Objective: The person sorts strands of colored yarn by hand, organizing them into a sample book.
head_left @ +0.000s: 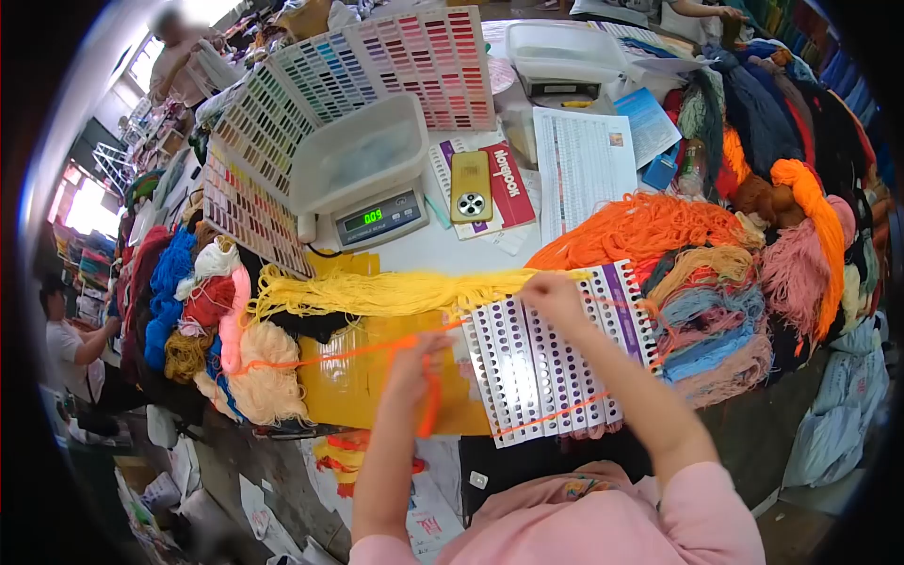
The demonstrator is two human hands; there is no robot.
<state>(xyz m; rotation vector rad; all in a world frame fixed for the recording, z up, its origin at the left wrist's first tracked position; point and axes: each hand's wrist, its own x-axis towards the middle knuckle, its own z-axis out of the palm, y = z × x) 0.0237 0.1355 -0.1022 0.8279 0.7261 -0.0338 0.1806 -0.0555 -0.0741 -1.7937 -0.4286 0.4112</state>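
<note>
My left hand (414, 365) is closed round orange yarn (348, 355), with a loose end hanging below the fingers. The strand runs left over a cream yarn bundle (271, 363) and right to a white card with rows of round holes (532, 363). Over the card's upper edge is my right hand (554, 299), its fingers pinched together beside a long yellow yarn hank (377, 294). What that pinch holds is hidden. More orange strand crosses the card near its bottom edge. Under my left hand lies a shiny yellow-brown board (339, 377).
A digital scale (381, 220) reading 0.09 carries a plastic tub (363, 155). Colour sample boards (433, 66) stand behind it. A phone (471, 184) lies on a notebook (508, 188). Yarn heaps (716, 311) flank both sides. People (80, 348) are at the left and back.
</note>
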